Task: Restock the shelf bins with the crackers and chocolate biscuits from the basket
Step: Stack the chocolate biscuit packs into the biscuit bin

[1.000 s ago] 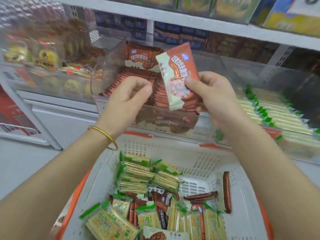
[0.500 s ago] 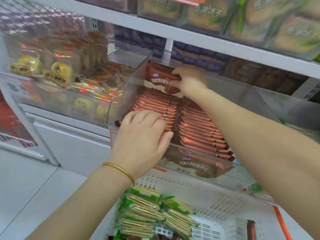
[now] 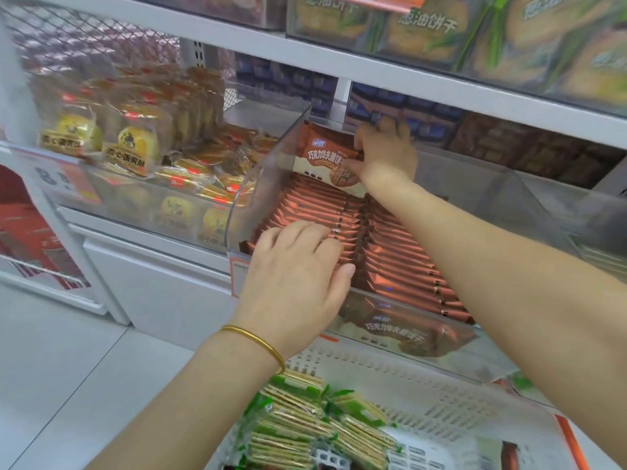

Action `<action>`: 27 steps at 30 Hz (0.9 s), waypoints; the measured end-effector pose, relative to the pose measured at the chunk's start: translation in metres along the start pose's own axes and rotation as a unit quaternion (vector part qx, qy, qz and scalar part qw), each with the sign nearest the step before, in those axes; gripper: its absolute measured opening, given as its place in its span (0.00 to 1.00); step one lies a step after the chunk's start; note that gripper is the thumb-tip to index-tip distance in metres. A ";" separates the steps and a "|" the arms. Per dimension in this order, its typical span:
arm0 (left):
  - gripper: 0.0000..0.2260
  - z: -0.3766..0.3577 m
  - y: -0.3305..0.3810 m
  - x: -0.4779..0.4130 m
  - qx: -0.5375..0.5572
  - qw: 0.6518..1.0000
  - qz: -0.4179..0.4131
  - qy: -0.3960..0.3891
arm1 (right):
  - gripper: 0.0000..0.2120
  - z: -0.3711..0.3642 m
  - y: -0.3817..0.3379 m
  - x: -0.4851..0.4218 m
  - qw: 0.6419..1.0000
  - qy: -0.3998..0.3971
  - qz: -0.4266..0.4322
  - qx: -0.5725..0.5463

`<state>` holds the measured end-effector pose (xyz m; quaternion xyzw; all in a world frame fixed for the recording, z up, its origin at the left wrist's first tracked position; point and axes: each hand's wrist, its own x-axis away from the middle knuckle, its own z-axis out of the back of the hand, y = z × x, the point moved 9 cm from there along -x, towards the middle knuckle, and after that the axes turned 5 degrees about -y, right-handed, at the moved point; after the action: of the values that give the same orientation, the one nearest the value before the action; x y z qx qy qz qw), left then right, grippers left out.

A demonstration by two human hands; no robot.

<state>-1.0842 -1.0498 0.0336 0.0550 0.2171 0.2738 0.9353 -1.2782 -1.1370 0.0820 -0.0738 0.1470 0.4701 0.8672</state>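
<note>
Nearest the camera, green-wrapped crackers (image 3: pixel 298 422) are being carried in stacks at the left side of the white perforated basket (image 3: pixel 441 401). Above the basket the left forearm is being extended forward and slightly to the right, with a gold bangle (image 3: pixel 258 340) being worn at the wrist. The left grip (image 3: pixel 295 279) is being laid palm down and released, fingers straight and close together, on the front rows of chocolate biscuits (image 3: pixel 400 266); nothing is being clasped by it. These brown packs are being kept on edge in two rows inside the clear bin (image 3: pixel 258 184) on the shelf, just beyond the basket's far rim. The right arm is being stretched diagonally from the lower right, across the right-hand row, toward the back of the bin. There the right grip (image 3: pixel 386 154) is being closed on one chocolate biscuit pack (image 3: pixel 322 154), which is being held upright and face forward behind the rows. Its right edge is being pinched between curled fingers and thumb. In the bin to the left, yellow pastry packs (image 3: pixel 135 144) are being displayed. Farthest up, green-printed biscuit packs (image 3: pixel 424 25) are being kept on the upper shelf (image 3: pixel 339 66).
</note>
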 end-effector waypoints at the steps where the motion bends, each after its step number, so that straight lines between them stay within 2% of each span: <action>1: 0.19 0.000 0.000 0.000 0.001 1.000 0.001 0.002 | 0.19 0.001 0.001 0.001 1.000 0.000 0.005 -0.005; 6: 0.18 0.004 0.001 0.003 0.005 1.000 -0.008 0.019 | 0.16 0.008 0.013 0.007 0.997 -0.001 0.001 -0.078; 9: 0.17 0.011 0.005 0.006 0.008 0.999 -0.026 0.036 | 0.12 0.030 0.025 0.027 0.980 0.038 0.028 -0.195; 11: 0.15 0.020 0.018 0.012 -0.003 0.996 -0.060 0.066 | 0.09 0.051 0.033 0.063 0.954 0.032 0.054 -0.292; 14: 0.12 0.029 0.055 0.037 -0.004 0.981 -0.152 0.124 | 0.08 0.082 0.049 0.155 0.900 -0.016 0.077 -0.429; 16: 0.11 0.018 0.083 0.059 0.008 0.971 -0.214 0.111 | 0.08 0.085 0.063 0.221 0.862 -0.091 0.089 -0.491; 17: 0.10 0.007 0.095 0.070 0.008 0.966 -0.242 0.086 | 0.07 0.074 0.073 0.251 0.846 -0.148 0.069 -0.507; 18: 0.10 -0.006 0.107 0.079 0.004 0.962 -0.267 0.053 | 0.07 0.057 0.085 0.276 0.836 -0.207 0.036 -0.507; 20: 0.10 -0.037 0.123 0.094 -0.006 0.955 -0.295 -0.022 | 0.07 0.009 0.114 0.318 0.839 -0.305 -0.031 -0.450; 23: 0.12 -0.080 0.138 0.115 -0.004 0.950 -0.287 -0.124 | 0.07 -0.083 0.170 0.362 0.857 -0.421 -0.116 -0.275; 27: 0.14 -0.111 0.152 0.134 0.007 0.945 -0.266 -0.191 | 0.15 -0.158 0.199 0.391 0.865 -0.492 -0.090 -0.039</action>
<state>-1.1055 -0.8515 -0.0824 0.0533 0.0432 -0.0023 0.9976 -1.2728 -0.7596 -0.1926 0.1207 -0.3246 0.3709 0.8617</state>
